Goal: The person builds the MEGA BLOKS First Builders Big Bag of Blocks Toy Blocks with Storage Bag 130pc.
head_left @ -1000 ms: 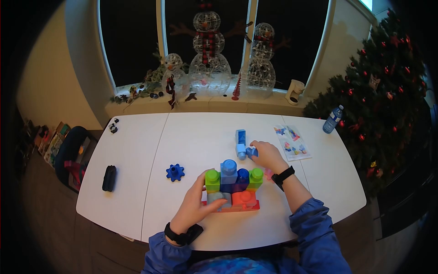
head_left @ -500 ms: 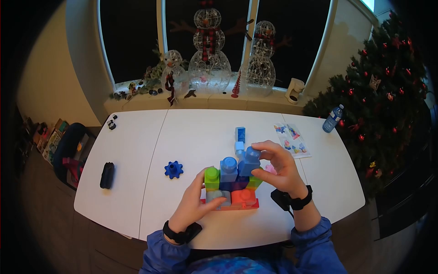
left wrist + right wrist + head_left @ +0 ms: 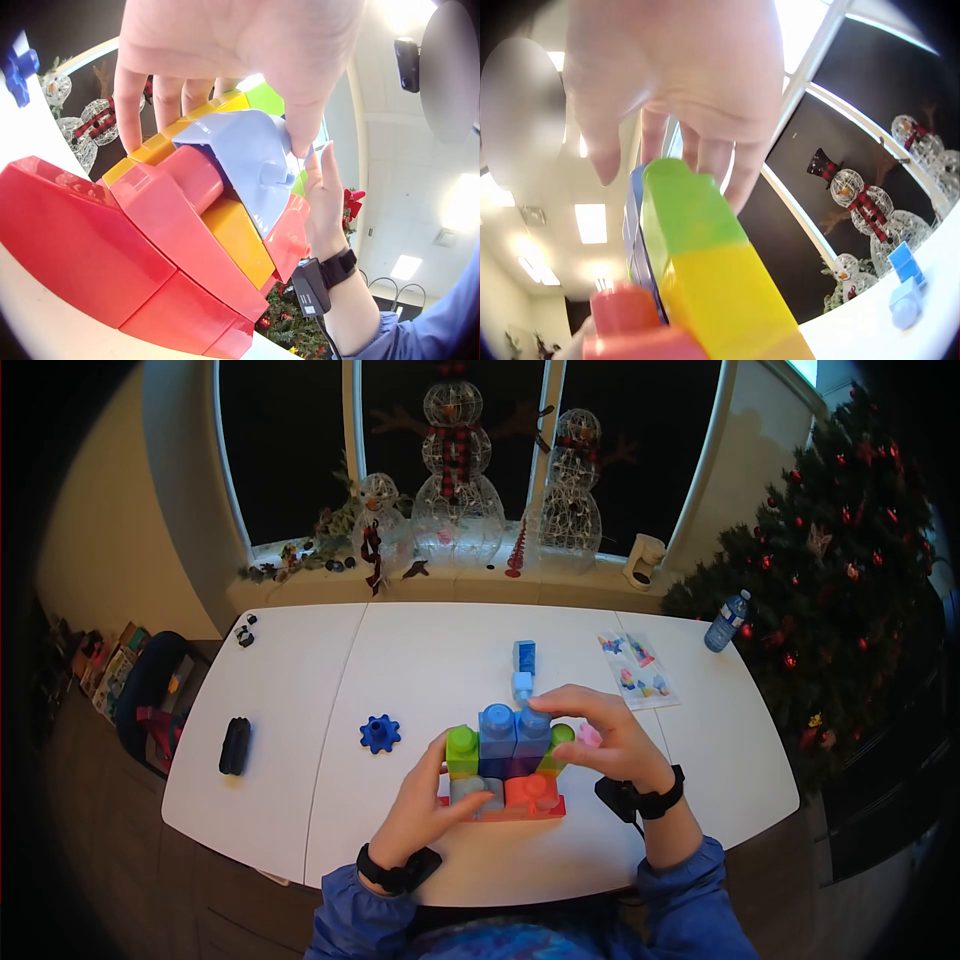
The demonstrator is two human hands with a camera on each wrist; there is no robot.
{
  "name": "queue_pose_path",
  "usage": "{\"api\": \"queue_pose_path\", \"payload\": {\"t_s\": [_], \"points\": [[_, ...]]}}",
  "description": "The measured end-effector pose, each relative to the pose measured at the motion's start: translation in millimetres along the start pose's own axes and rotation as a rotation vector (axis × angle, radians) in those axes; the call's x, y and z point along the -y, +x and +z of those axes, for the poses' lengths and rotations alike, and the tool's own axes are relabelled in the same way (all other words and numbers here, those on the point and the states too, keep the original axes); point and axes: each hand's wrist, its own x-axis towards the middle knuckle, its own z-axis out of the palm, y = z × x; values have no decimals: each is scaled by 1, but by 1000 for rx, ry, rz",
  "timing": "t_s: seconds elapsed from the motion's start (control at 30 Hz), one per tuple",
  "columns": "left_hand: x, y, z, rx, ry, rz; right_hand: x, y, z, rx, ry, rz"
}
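Observation:
A structure of toy building blocks [image 3: 535,792] stands on the table in front of me, red at its base, with yellow, green and blue blocks above. My left hand [image 3: 420,800] grips its left side, thumb across the grey-blue block [image 3: 259,169] and fingers behind. On top, two light blue blocks stand side by side. My right hand [image 3: 615,735] is at the right-hand light blue block [image 3: 533,732], index finger at its top and thumb near the green block [image 3: 694,214]. Beyond the structure lie a pale blue block [image 3: 523,685] and a bright blue block [image 3: 525,656].
A dark blue gear-shaped piece [image 3: 380,734] lies to the left, with a black case [image 3: 235,746] farther left. A pink piece [image 3: 589,734] sits behind my right hand. Toward the back right are a picture sheet [image 3: 640,670] and a water bottle [image 3: 727,622].
My right hand picked up a light blue block from behind the structure, brought it over, and lowered it onto the top beside the other light blue block. The left hand kept its grip.

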Motion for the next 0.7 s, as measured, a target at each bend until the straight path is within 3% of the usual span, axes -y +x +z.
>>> {"api": "queue_pose_path", "payload": {"t_s": [0.03,0.13,0.23,0.37,0.5,0.7], "points": [[1,0,1,-10,3,14,-5,6,-8,41,63,49],[-1,0,-1,29,-11,-33,-25,40,-15,-188,4,338],[-1,-1,-1,27,-2,-46,-78,67,-22,-112,-418,565],[-3,-1,-2,29,-12,-34,-149,83,-5,8,-871,475],[-3,-1,-3,33,-7,-35,-170,94,13,118,-994,678],[-3,-1,-3,33,-7,-33,-215,85,10,126,-923,680]]}}
